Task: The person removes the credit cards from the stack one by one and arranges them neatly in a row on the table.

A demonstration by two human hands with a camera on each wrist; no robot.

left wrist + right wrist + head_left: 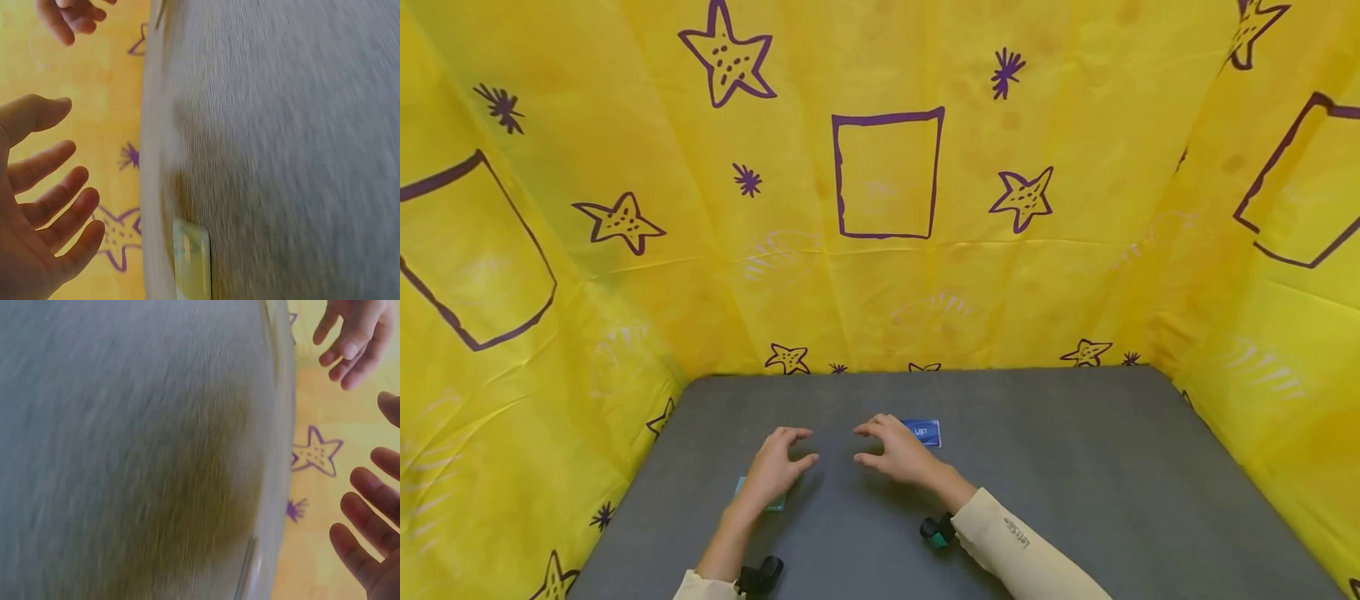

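Both hands hang over the grey table (1045, 483) with nothing in them, palms turned toward each other and fingers loosely bent. My left hand (772, 468) is on the left, its wrist above a teal card (777, 503) that it partly covers. In the left wrist view the card (192, 259) lies flat below that hand's spread fingers (59, 200). Just beyond my right hand (898, 452) lies a blue card (925, 432) with "VIP" printed on it, its left part hidden by the hand. The right wrist view shows the right hand's fingers (369, 512) spread apart.
Yellow curtains (880, 283) with purple stars and outlined shapes rise along the table's back and both sides. A black wrist camera (762, 575) sits at the left cuff, another black device (937, 531) at the right sleeve (1018, 533).
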